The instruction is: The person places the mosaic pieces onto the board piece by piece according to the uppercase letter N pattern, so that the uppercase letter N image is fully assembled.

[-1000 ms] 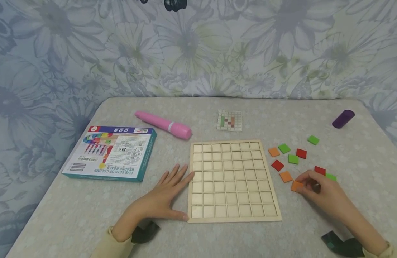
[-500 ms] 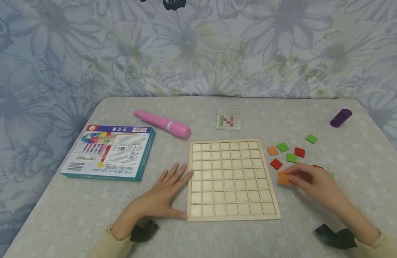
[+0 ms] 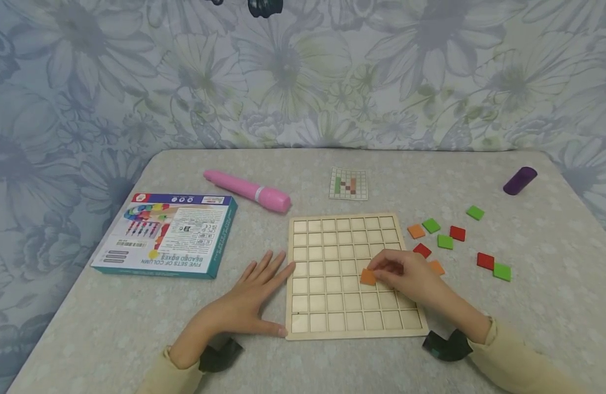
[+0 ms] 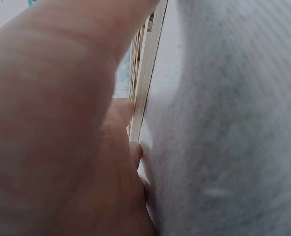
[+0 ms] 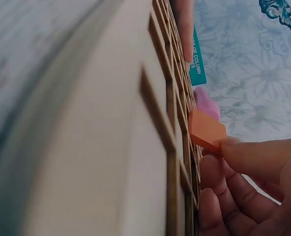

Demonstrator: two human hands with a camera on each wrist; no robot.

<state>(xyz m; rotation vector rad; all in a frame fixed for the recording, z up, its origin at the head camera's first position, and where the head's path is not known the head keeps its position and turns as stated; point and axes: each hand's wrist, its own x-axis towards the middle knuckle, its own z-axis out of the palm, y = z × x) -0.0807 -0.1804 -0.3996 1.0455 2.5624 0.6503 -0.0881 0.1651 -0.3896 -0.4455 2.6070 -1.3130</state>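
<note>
A square orange tile (image 3: 367, 277) is pinched between the thumb and fingers of my right hand (image 3: 406, 273), over the right half of a wooden grid board (image 3: 325, 300). The right wrist view shows the same orange tile (image 5: 207, 129) tilted close to the board's ridges; whether it touches them I cannot tell. My left hand (image 3: 246, 303) lies spread on the table, with its thumb and index fingertips against the board's left edge. Close up in the left wrist view, fingers meet the side of the board (image 4: 147, 69). No tiles lie in the visible grid cells.
Right of the board lie loose green, red and orange tiles, including a green tile (image 3: 475, 213) and a red tile (image 3: 485, 261). A pattern card (image 3: 349, 184), pink marker-shaped case (image 3: 249, 190), boxed set (image 3: 167, 235) and purple cylinder (image 3: 520, 180) surround the board.
My right hand has picked up an orange tile from the loose ones and carried it left over the board. The left hand stays at the board's edge.
</note>
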